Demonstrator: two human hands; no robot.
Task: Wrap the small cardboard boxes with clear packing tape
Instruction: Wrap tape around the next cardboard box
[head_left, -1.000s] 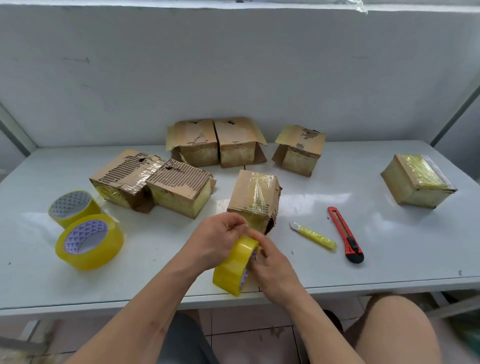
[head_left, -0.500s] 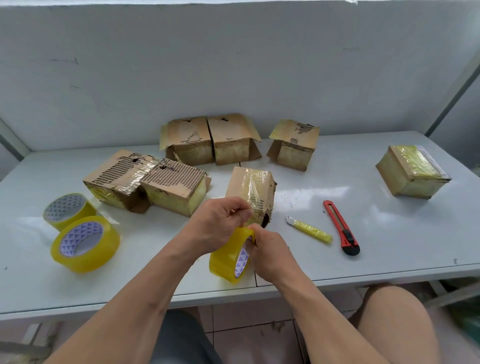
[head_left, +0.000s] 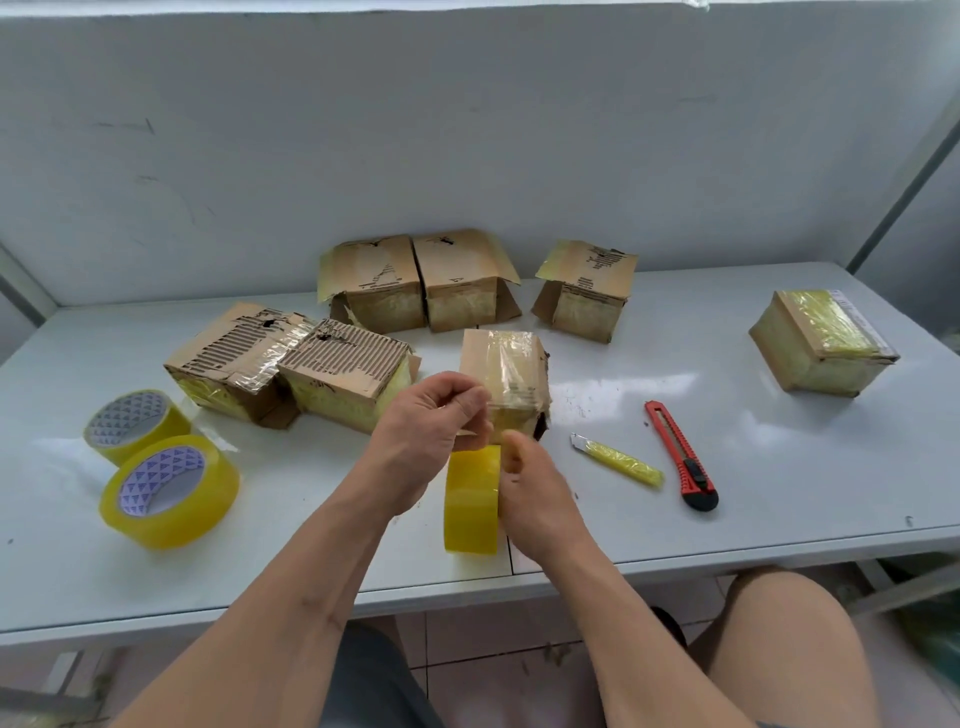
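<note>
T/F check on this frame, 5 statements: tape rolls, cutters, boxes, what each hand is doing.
1. The right hand holds a tape roll on edge. True.
2. The left hand rests flat on the table. False: its fingers pinch the tape end above the roll.
3. Two spare rolls lie at the left. True.
4. The red cutter lies on a box. False: it lies on the table, beside the yellow cutter.
5. One box sits apart at far right. True.
</note>
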